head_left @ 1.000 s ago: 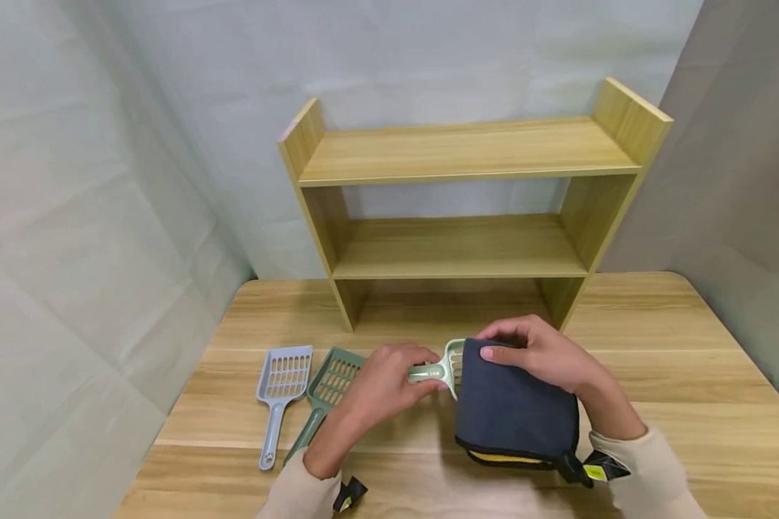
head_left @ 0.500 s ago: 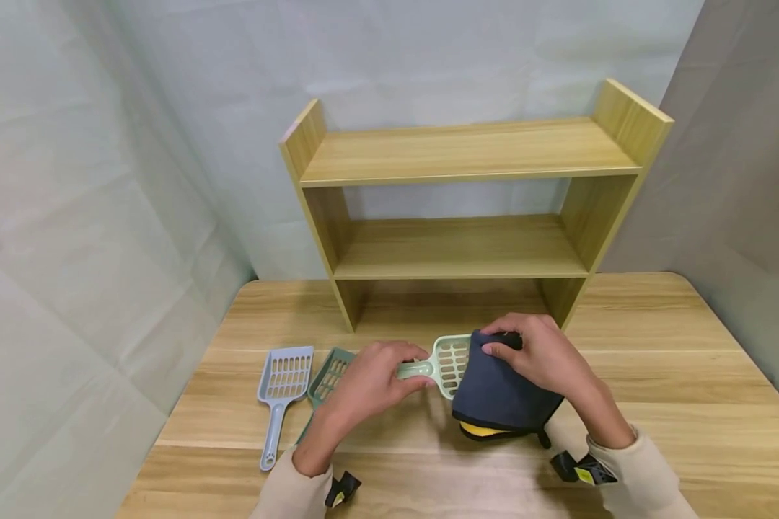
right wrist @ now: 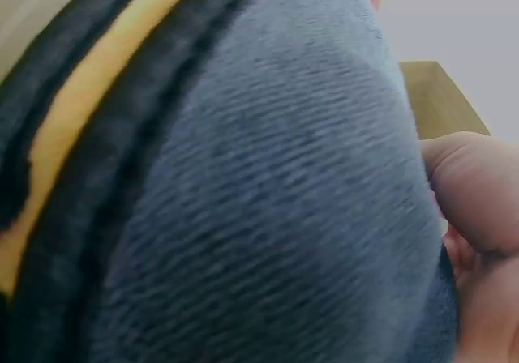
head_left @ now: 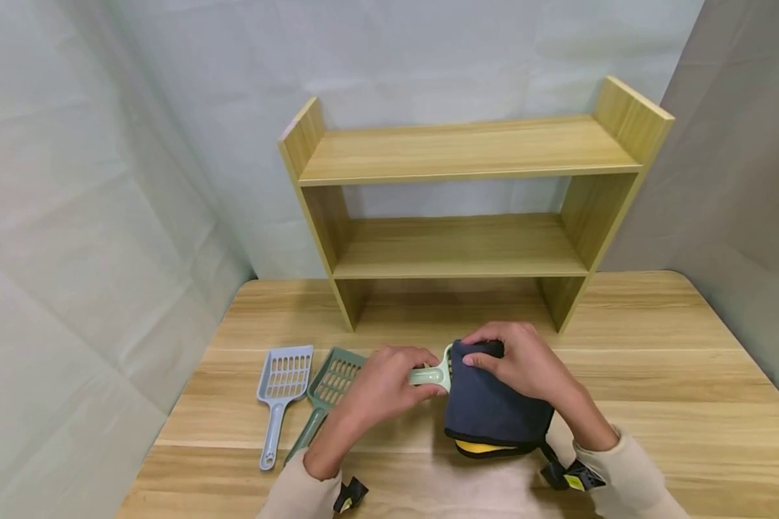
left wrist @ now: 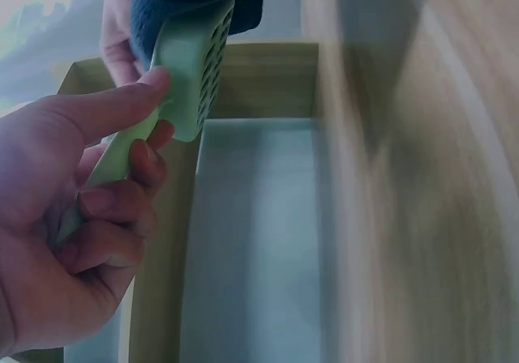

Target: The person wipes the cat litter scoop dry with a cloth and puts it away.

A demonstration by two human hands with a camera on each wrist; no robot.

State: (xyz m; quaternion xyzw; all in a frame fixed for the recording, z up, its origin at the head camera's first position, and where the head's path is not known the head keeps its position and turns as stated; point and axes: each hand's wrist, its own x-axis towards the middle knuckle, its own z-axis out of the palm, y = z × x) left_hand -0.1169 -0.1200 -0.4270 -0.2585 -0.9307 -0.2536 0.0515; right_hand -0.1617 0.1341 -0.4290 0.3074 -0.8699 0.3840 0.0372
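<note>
My left hand [head_left: 389, 378] grips the handle of a pale green litter scoop [left wrist: 188, 67], its slotted head pointing right. In the head view a dark blue cloth [head_left: 493, 407] with black edging and a yellow inner side covers most of that head. My right hand [head_left: 516, 357] pinches the folded cloth at its upper edge, thumb on the near face. Close up in the right wrist view, the cloth [right wrist: 284, 185] fills most of the picture and hides the scoop. Left of my left hand lie a dark green litter scoop [head_left: 336, 378] and a light blue litter scoop [head_left: 285, 378].
A wooden shelf unit [head_left: 461, 267] stands at the back of the wooden table [head_left: 656, 404]. Pale fabric walls [head_left: 104, 216] close in the left side and back. My left forearm crosses the dark green scoop's handle.
The cloth slid right, baring much of the scoop's slotted head, then came back left over it. My left hand shifted slightly left and back. The other scoops stayed put.
</note>
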